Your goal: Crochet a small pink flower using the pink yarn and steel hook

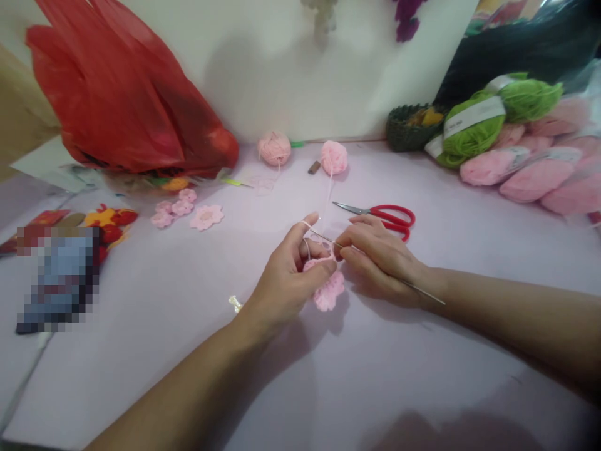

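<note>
Between thumb and fingers, my left hand [293, 266] pinches a pink crocheted flower piece [329, 291], whose petals hang below the thumb. Pink yarn loops over the raised left index finger and runs back to a pink yarn ball [334, 158]. My right hand [382, 260] is closed around a thin metal crochet hook [425, 293]; its shaft's rear end sticks out past the wrist. The hook's front end lies at the yarn just above the flower piece. Fingers partly hide the stitches being worked.
Red-handled scissors [394, 216] lie just behind my right hand. Finished pink flowers [207, 217] rest at the left, near a red plastic bag [136, 100]. A second pink yarn ball [274, 148] sits at the back. Green skeins [474, 128] and pink skeins [539, 172] are piled at the right.
</note>
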### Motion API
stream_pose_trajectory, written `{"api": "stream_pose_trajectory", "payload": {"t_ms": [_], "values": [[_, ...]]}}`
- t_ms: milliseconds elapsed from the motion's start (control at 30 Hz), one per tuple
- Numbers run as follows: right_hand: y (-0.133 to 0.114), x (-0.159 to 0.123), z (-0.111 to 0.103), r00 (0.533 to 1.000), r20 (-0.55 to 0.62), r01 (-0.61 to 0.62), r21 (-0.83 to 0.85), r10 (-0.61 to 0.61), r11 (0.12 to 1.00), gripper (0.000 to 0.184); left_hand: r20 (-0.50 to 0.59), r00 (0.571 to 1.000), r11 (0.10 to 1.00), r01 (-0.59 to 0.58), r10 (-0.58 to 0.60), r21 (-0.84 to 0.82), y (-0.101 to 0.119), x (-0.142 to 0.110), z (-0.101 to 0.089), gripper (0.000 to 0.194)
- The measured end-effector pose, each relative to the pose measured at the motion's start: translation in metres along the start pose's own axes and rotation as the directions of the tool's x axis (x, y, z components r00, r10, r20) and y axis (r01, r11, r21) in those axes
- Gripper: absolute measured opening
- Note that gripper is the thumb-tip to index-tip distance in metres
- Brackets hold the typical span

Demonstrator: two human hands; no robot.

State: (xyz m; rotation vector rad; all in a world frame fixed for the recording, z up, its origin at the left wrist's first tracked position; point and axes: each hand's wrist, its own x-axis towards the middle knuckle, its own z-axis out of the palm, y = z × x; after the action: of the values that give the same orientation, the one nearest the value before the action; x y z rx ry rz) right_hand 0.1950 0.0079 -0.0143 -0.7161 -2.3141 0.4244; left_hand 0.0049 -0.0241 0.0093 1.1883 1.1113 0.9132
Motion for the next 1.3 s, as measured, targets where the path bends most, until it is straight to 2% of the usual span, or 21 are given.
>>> {"api": "stream_pose_trajectory", "payload": {"t_ms": [133, 433, 700, 933, 1067, 1300], "values": [[0.003, 0.001, 0.000, 0.998, -0.056, 0.028, 0.110, -0.022, 0.994, 0.022, 0.050, 0.998, 0.999, 0.027, -0.025, -0.040, -0.001, 0.001, -0.005, 0.072], [0.006, 0.000, 0.000, 0.989, -0.098, -0.085, 0.219, 0.108, 0.972, 0.023, 0.073, 0.997, 0.992, 0.040, -0.032, -0.116, 0.001, 0.003, -0.007, 0.064], [0.007, 0.001, -0.001, 0.967, -0.112, -0.171, 0.376, 0.227, 0.911, 0.023, 0.100, 0.994, 0.995, -0.022, 0.032, -0.100, -0.005, 0.006, -0.014, 0.060], [0.008, -0.001, -0.001, 0.964, -0.106, -0.187, 0.383, 0.244, 0.905, 0.023, 0.113, 0.992, 0.994, -0.038, 0.050, -0.106, -0.004, 0.005, -0.015, 0.057], [0.007, -0.001, -0.001, 0.967, -0.093, -0.186, 0.377, 0.237, 0.907, 0.023, 0.074, 0.996, 0.996, -0.035, 0.041, -0.079, -0.002, 0.005, -0.013, 0.052], [0.010, -0.002, 0.000, 0.968, -0.087, -0.186, 0.376, 0.235, 0.908, 0.023, 0.033, 0.997, 0.997, -0.061, 0.063, -0.040, 0.000, 0.006, -0.012, 0.054]]}}
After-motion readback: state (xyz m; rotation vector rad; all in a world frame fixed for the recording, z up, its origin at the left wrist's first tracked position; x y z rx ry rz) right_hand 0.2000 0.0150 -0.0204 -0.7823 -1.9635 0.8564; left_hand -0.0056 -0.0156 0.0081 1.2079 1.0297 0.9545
